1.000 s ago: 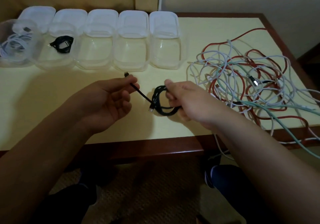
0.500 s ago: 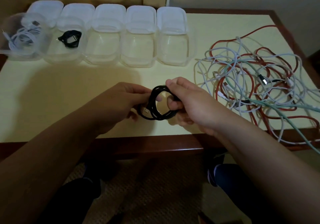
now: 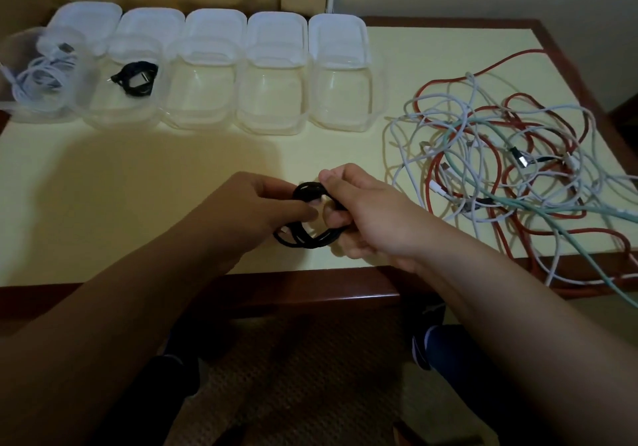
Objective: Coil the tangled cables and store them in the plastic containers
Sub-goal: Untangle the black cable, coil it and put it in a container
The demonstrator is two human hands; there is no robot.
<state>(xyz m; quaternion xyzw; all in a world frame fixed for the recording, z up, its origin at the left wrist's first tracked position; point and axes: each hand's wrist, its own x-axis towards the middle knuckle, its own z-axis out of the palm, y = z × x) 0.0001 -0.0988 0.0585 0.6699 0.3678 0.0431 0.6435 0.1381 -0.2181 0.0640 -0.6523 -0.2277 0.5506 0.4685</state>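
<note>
Black cable coil (image 3: 308, 219) held just above the table (image 3: 138, 176) near its front edge: right hand (image 3: 362, 214) curled round the coil's right side, left hand (image 3: 262, 207) pinching its left side. Tangled cable pile (image 3: 511, 169) right of the coil; container row (image 3: 207, 73) behind it, the two leftmost holding a white coil (image 3: 41, 79) and a black coil (image 3: 136, 78).

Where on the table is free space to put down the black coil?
The widest bare patch of the table lies left of the hands, between the containers and the near edge. A narrow strip runs between the fifth container and the tangle. The right side is crowded by that tangle, which spills over the edge.
</note>
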